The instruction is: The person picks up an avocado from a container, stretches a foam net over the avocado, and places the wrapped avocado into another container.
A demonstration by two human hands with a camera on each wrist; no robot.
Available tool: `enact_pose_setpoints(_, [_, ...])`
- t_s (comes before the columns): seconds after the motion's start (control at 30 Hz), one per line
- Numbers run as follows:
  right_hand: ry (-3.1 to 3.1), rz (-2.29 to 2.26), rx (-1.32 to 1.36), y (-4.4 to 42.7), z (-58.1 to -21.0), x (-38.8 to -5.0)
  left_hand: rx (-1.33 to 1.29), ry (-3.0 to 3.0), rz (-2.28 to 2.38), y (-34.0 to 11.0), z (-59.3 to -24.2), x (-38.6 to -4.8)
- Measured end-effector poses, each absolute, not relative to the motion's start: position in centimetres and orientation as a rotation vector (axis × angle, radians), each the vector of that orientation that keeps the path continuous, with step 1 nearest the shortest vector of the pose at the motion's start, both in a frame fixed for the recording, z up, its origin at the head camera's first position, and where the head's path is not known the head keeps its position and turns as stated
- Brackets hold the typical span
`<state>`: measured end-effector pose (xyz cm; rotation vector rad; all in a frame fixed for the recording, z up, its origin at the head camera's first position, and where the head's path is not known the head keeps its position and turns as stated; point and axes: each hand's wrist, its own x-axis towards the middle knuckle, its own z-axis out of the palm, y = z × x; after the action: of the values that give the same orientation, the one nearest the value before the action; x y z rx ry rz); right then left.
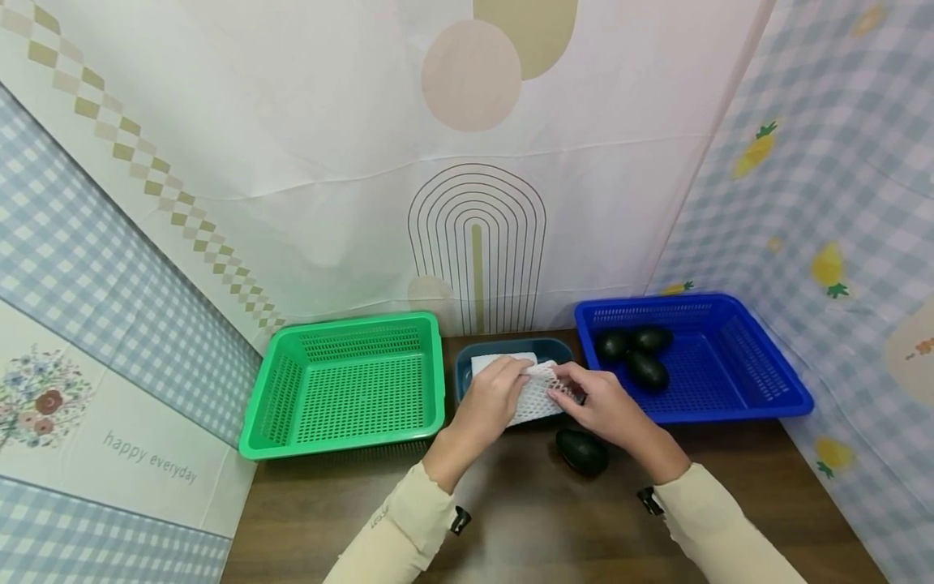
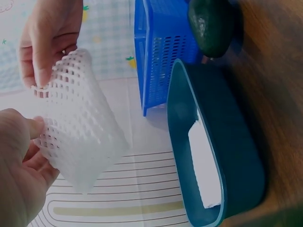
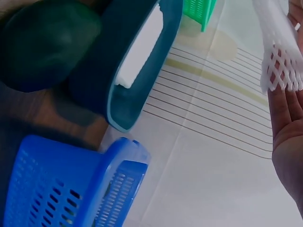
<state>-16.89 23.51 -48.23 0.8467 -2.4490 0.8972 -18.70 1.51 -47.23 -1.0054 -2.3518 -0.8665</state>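
A white foam net sleeve (image 1: 536, 397) is held up between both hands above the dark teal bin (image 1: 558, 349). The left hand (image 1: 487, 403) pinches its left edge, and the right hand (image 1: 601, 405) pinches the opposite edge. In the left wrist view the net (image 2: 83, 123) hangs flattened, with the left hand (image 2: 19, 165) below and the right hand (image 2: 49, 40) above at its open end. More white foam (image 2: 206, 165) lies inside the bin. On the table just in front of the bin rests a dark green avocado (image 1: 581, 453).
At the left stands a green basket (image 1: 365, 397) with nothing in it. A blue basket (image 1: 700, 365) at the right holds three avocados (image 1: 647, 370) in its left part. Patterned cloth hangs behind and on both sides of the brown table (image 1: 525, 519).
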Motion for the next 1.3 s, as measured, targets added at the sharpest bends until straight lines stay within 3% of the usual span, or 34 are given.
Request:
enact_pose_setpoints(0.57, [-2.577, 0.961, 0.852, 23.3, -50.5, -16.2, -0.933, -2.275, -1.026, 0.5, -47.0, -19.5])
enact_pose_setpoints(0.93, [-2.410, 0.955, 0.887, 23.2, -49.3, -16.0, -0.887, -2.450, -1.102, 0.5, -47.4, -19.1])
enact_pose_setpoints(1.3, [-2.325, 0.981, 0.780, 22.6, -48.3, -16.3, -1.039, -2.448, -0.935, 1.1, -47.4, -18.0])
